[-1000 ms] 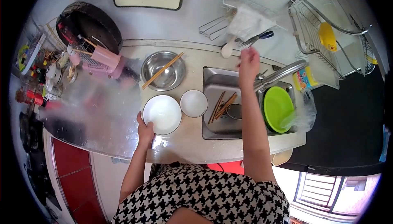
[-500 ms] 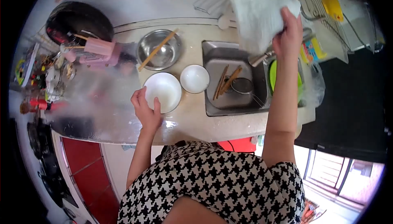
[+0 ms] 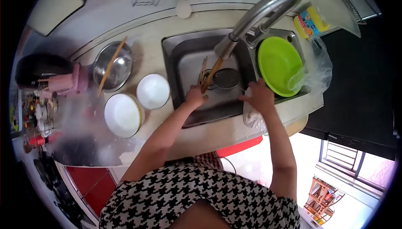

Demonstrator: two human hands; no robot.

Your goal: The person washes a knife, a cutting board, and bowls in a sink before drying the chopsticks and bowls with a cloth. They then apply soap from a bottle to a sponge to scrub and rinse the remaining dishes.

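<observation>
My left hand (image 3: 196, 98) reaches into the left sink basin (image 3: 188, 118), its fingers closed round the lower ends of some wooden chopsticks (image 3: 214, 75). A round black-meshed strainer (image 3: 226, 78) lies in the basin to the right of them. At the basin's right front edge, my right hand (image 3: 260, 98) is on a whitish cloth (image 3: 251, 116) that hangs over the rim onto the counter. The faucet (image 3: 251, 19) arches above the basin between the hands. A green bowl (image 3: 278, 65) sits in the right basin, beyond my right hand.
Two white bowls (image 3: 153, 91) stand left of the sink, near a steel bowl (image 3: 113, 67) with a wooden stick (image 3: 111, 65) across it. A clear plastic bag (image 3: 316, 72) and a yellow packet (image 3: 310, 23) are at the right. A pink holder (image 3: 75, 80) stands far left.
My left hand has left the white bowl for the chopsticks in the sink. The right hand has come down with the cloth from above the faucet to the sink's front edge. The view has shifted right.
</observation>
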